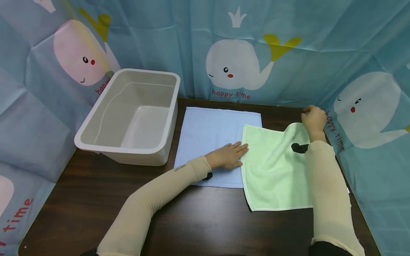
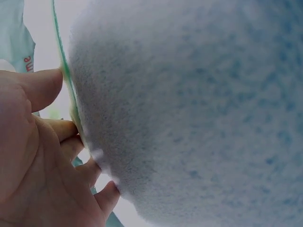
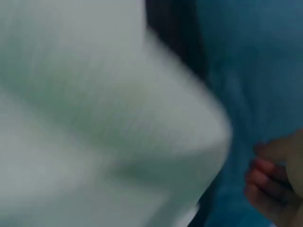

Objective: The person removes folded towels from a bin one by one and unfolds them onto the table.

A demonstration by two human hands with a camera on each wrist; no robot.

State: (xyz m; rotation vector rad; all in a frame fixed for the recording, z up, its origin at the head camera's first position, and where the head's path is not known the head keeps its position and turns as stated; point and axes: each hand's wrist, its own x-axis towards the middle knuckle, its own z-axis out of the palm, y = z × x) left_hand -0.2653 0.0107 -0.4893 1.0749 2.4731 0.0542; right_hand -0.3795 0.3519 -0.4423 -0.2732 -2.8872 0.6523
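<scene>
A light green towel lies partly over a light blue towel, its left edge overlapping the blue one. My left hand rests on the blue towel with fingers spread, fingertips touching the green towel's left edge. At the green towel's far right corner is my right hand, fingers bent. In the right wrist view the green towel is blurred and lifted, and a gap separates it from the curled fingers. My right forearm hides the towel's right side.
A deep grey plastic bin stands at the left on the dark wooden table. Blue curtain with whale prints encloses the back and both sides, close behind the right hand.
</scene>
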